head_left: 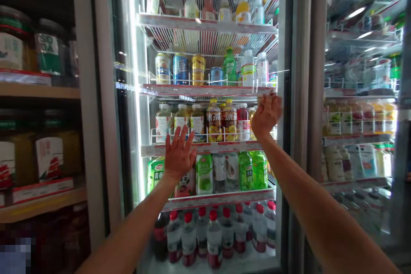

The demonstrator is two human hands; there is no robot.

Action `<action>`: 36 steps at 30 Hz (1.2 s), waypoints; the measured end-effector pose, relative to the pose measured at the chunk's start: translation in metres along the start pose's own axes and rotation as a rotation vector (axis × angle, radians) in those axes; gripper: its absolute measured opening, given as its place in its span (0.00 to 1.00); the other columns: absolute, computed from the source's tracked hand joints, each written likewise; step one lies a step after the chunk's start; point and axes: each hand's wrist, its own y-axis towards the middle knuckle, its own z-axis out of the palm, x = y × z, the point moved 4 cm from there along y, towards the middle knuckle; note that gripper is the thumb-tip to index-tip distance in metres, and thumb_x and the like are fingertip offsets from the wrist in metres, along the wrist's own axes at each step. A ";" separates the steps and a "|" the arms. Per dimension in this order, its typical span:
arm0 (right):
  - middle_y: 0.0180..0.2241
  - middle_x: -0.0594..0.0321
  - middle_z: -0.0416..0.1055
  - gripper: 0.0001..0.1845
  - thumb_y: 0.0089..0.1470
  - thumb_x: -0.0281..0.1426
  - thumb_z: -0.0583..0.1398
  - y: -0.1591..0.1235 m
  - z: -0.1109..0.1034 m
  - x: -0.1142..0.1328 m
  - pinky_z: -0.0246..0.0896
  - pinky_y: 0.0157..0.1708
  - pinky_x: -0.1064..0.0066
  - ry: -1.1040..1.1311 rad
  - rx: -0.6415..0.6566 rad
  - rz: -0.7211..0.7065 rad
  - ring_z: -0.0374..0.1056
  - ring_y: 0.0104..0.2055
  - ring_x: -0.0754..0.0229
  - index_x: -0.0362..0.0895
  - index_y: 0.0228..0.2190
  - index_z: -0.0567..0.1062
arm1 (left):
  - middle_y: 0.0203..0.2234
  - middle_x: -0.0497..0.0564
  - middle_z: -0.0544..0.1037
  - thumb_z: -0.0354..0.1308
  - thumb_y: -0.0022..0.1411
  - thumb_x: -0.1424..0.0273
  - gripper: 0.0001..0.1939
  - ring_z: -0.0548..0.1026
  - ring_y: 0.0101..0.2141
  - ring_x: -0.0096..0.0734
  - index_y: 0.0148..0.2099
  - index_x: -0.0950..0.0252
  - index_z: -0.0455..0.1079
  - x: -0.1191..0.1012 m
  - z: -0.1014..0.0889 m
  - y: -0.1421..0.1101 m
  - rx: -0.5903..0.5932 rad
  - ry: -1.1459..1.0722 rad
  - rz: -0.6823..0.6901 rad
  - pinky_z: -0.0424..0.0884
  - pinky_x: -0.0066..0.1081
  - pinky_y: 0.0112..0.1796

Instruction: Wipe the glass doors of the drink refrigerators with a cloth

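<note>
I have the left hand (178,157) raised before the glass door (205,94) of a lit fridge, fingers spread and palm forward; I cannot tell whether it touches the pane. The right hand (266,117) is up higher, near the door's right edge, its fingers bent. A brownish blur sits at their tips, too smeared for me to say whether they pinch anything.

The glass door stands upright right in front of me, with streaks of light reflected in it. Through it I see cans (198,69) and a green bottle (229,66) above the left hand, and yellow-capped bottles (214,122) between the two hands. Green packs (204,175) are one shelf lower, and red-capped bottles (214,239) fill the bottom. To my left, jars (49,154) line wooden shelves; to my right is another fridge (356,141).
</note>
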 end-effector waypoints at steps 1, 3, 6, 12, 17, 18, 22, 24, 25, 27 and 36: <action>0.60 0.56 0.52 0.24 0.55 0.29 0.46 -0.008 0.008 0.022 0.38 0.59 0.45 0.044 0.059 -0.079 0.40 0.64 0.50 0.45 0.54 0.62 | 0.61 0.54 0.54 0.51 0.59 0.66 0.30 0.48 0.62 0.39 0.63 0.58 0.49 0.001 0.000 -0.001 -0.006 -0.019 0.003 0.38 0.46 0.60; 0.61 0.61 0.50 0.26 0.55 0.28 0.47 -0.036 0.023 0.070 0.36 0.61 0.49 0.138 0.232 -0.277 0.36 0.65 0.54 0.48 0.56 0.58 | 0.61 0.54 0.55 0.50 0.60 0.67 0.29 0.50 0.61 0.39 0.63 0.58 0.50 0.001 -0.004 0.001 -0.032 -0.066 -0.008 0.40 0.46 0.60; 0.62 0.63 0.48 0.30 0.55 0.28 0.47 -0.074 0.028 0.116 0.35 0.63 0.54 0.283 0.388 -0.400 0.35 0.66 0.58 0.47 0.59 0.50 | 0.61 0.57 0.53 0.46 0.62 0.69 0.27 0.50 0.61 0.38 0.63 0.61 0.48 -0.004 -0.016 0.015 -0.144 -0.196 -0.092 0.47 0.46 0.59; 0.59 0.61 0.55 0.28 0.59 0.31 0.37 -0.071 0.011 0.101 0.49 0.59 0.58 0.726 0.349 -0.177 0.49 0.62 0.63 0.49 0.61 0.41 | 0.57 0.57 0.61 0.40 0.64 0.69 0.23 0.55 0.59 0.31 0.61 0.64 0.49 -0.059 -0.001 0.063 -0.085 -0.452 0.108 0.57 0.40 0.56; 0.60 0.57 0.54 0.27 0.59 0.34 0.40 -0.042 -0.007 0.044 0.44 0.59 0.53 0.424 0.102 -0.141 0.46 0.63 0.58 0.47 0.60 0.49 | 0.57 0.55 0.62 0.45 0.62 0.63 0.22 0.53 0.60 0.39 0.57 0.64 0.58 -0.080 0.028 0.077 -0.016 -0.161 0.087 0.50 0.46 0.57; 0.60 0.56 0.53 0.27 0.58 0.35 0.43 -0.038 -0.008 0.033 0.40 0.60 0.50 0.278 0.096 -0.186 0.45 0.63 0.56 0.46 0.59 0.52 | 0.58 0.55 0.61 0.45 0.62 0.63 0.23 0.54 0.59 0.39 0.58 0.65 0.57 -0.079 0.029 0.079 -0.017 -0.122 0.062 0.52 0.44 0.57; 0.61 0.55 0.52 0.26 0.57 0.38 0.47 -0.034 -0.004 0.002 0.36 0.59 0.48 -0.057 0.150 -0.327 0.43 0.64 0.52 0.46 0.56 0.58 | 0.59 0.54 0.59 0.43 0.63 0.65 0.24 0.54 0.59 0.38 0.59 0.65 0.56 -0.053 0.018 0.094 0.020 -0.009 0.062 0.55 0.41 0.56; 0.61 0.55 0.52 0.26 0.57 0.37 0.47 -0.035 -0.003 -0.002 0.36 0.59 0.49 -0.080 0.147 -0.340 0.43 0.64 0.53 0.46 0.56 0.58 | 0.59 0.51 0.59 0.41 0.64 0.66 0.22 0.52 0.60 0.36 0.59 0.63 0.57 -0.024 0.006 0.100 0.068 0.024 0.130 0.52 0.42 0.57; 0.61 0.55 0.52 0.26 0.57 0.37 0.47 -0.037 -0.003 -0.001 0.37 0.59 0.50 -0.080 0.148 -0.342 0.43 0.64 0.53 0.46 0.56 0.58 | 0.60 0.51 0.58 0.40 0.64 0.67 0.22 0.50 0.61 0.35 0.59 0.63 0.57 -0.005 -0.001 0.103 0.082 0.033 0.135 0.50 0.42 0.58; 0.61 0.55 0.51 0.26 0.57 0.36 0.47 -0.039 -0.004 0.001 0.37 0.60 0.51 -0.082 0.156 -0.341 0.42 0.64 0.54 0.46 0.56 0.57 | 0.60 0.52 0.57 0.41 0.64 0.67 0.22 0.50 0.61 0.37 0.59 0.65 0.57 0.041 -0.017 0.110 0.041 0.041 -0.014 0.49 0.44 0.59; 0.59 0.56 0.55 0.25 0.57 0.35 0.44 -0.043 -0.008 0.003 0.38 0.59 0.51 -0.035 0.122 -0.352 0.45 0.64 0.54 0.47 0.55 0.59 | 0.60 0.54 0.56 0.44 0.61 0.68 0.26 0.42 0.63 0.40 0.62 0.65 0.51 -0.039 0.024 0.120 -0.021 -0.090 0.053 0.46 0.47 0.59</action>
